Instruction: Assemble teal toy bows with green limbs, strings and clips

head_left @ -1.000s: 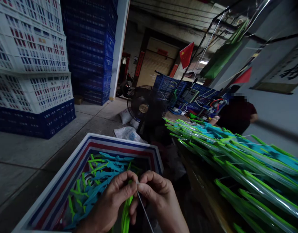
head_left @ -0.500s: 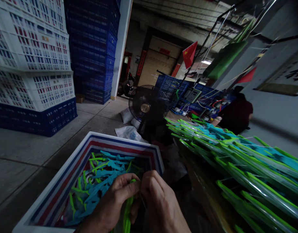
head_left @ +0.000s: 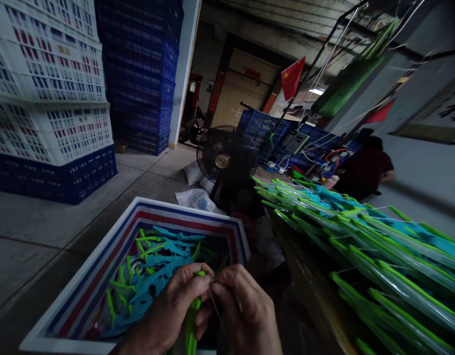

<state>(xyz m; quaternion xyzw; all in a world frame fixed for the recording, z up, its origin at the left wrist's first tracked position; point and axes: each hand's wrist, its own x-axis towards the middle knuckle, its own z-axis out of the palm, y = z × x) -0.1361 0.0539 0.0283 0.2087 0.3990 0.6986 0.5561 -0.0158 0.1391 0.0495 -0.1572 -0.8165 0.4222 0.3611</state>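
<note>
Green strip point(head_left: 191, 325) hangs below the left hand point(head_left: 177, 298), its upper end pinched between thumb and forefinger, the lower fingers curled behind it. The right hand point(head_left: 247, 301) presses thumb and forefinger together on a thin line point(head_left: 215, 305) that slants down; the two hands' fingertips nearly meet, and whether they touch I cannot tell. Both hands are in front of a white bin point(head_left: 186, 206), whose rim runs left and behind them. A dark gap lies between its right edge and the heap of green-edged clear pieces point(head_left: 364, 241), which stands apart from the right hand, its long tips jutting toward the bin.

Striped lining covers the bin's walls, with blue and green pieces point(head_left: 157, 268) jumbled inside. Left of it, grey slab floor point(head_left: 27, 261) stretches back to stacked white crates point(head_left: 53, 93) and blue crates point(head_left: 142, 84). Beyond the bin lie white sacks point(head_left: 198, 199), then a black fan point(head_left: 222, 161); a person in dark clothes point(head_left: 364, 167) is past the heap. A shutter point(head_left: 240, 88) closes the background.

The sack's blue print, the fan's gold badge and the crate tags are illegible. Farther back hang a red flag with yellow stars point(head_left: 293, 78) and a scroll point(head_left: 440, 118) bearing a large black character, cut off at the edge.
</note>
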